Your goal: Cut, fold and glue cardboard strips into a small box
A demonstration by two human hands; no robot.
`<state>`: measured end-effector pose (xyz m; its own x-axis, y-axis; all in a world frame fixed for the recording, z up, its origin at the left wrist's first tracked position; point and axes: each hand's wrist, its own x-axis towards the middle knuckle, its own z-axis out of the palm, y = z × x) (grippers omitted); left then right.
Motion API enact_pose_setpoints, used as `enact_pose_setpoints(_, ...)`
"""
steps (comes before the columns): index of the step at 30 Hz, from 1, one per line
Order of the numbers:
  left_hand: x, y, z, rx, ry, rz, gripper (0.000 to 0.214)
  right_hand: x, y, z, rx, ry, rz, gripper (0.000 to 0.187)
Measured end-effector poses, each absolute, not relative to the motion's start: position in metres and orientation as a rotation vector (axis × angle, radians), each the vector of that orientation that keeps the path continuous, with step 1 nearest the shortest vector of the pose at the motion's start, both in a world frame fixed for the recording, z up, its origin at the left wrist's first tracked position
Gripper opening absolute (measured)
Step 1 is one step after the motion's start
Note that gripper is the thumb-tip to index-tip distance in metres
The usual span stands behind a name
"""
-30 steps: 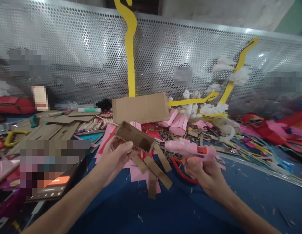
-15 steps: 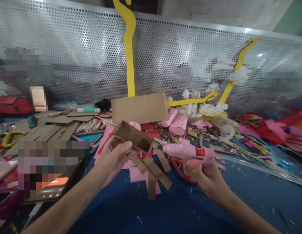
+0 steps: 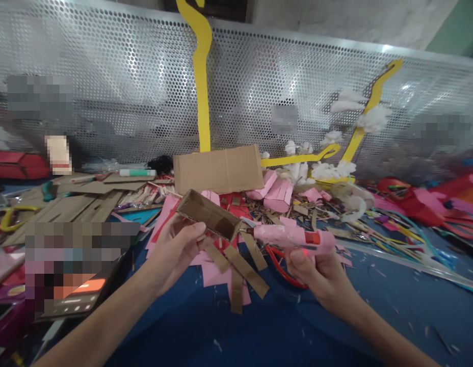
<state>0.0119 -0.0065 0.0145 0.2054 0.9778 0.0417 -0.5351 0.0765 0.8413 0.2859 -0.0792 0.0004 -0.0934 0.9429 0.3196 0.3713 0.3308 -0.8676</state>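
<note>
From my head camera, my left hand (image 3: 174,250) grips the little box (image 3: 208,215) above the table (image 3: 259,331). My right hand (image 3: 320,275) squeezes the glue gun (image 3: 293,237), its tip at the box's end, maybe touching. The box is shaped; strips (image 3: 240,265) still lie loose underneath.

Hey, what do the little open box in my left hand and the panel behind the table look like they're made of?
The small box looks like brown cardboard, matte, with raw cut edges and loose strips hanging below. The back panel appears to be perforated sheet metal: silvery, shiny, with regular round holes.
</note>
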Motion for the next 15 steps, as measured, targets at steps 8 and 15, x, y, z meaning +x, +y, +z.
enact_pose_setpoints(8, 0.0123, -0.0047, 0.0128, 0.86, 0.659, 1.267, 0.027, 0.2859, -0.0778, -0.0047, -1.197, -1.641, 0.757, 0.053)
enact_pose_setpoints(15, 0.013, -0.0048, 0.0135, 0.886, 0.619, 1.259, 0.027, 0.2852, -0.0774, -0.0001, -1.178, -1.643, 0.759, 0.049)
